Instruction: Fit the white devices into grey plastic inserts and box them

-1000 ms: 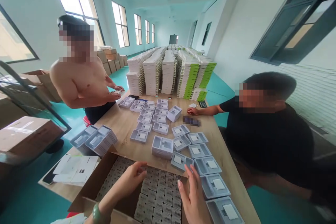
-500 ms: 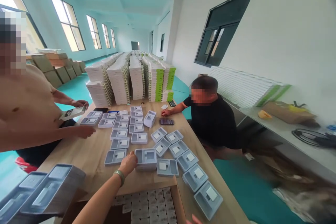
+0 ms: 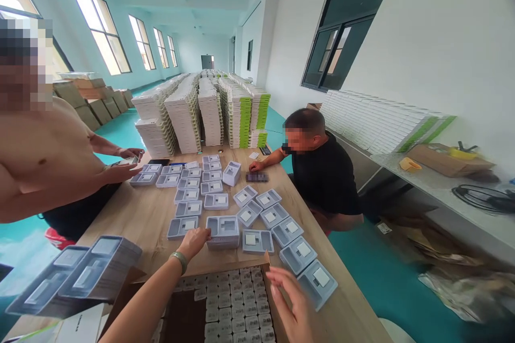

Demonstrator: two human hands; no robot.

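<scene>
My left hand, with a bracelet on its wrist, has its fingers curled closed on the left edge of a stack of grey plastic trays. The top tray has no white piece in it. Below sits an open cardboard box with rows of small white packs; part of its left side shows a dark bare area. Over the box's right edge is my right hand, fingers apart and holding nothing visible. A tray with a white piece lies just right of the stack.
Several filled trays stand in rows across the wooden table. Two tall tray stacks are at the left. One co-worker stands at left handling a small item; another sits at right. White boxes are piled beyond.
My right hand has come up from the bottom edge to the box's right side. The left stays at the tray stack. The standing co-worker's hands have come together around the small item.
</scene>
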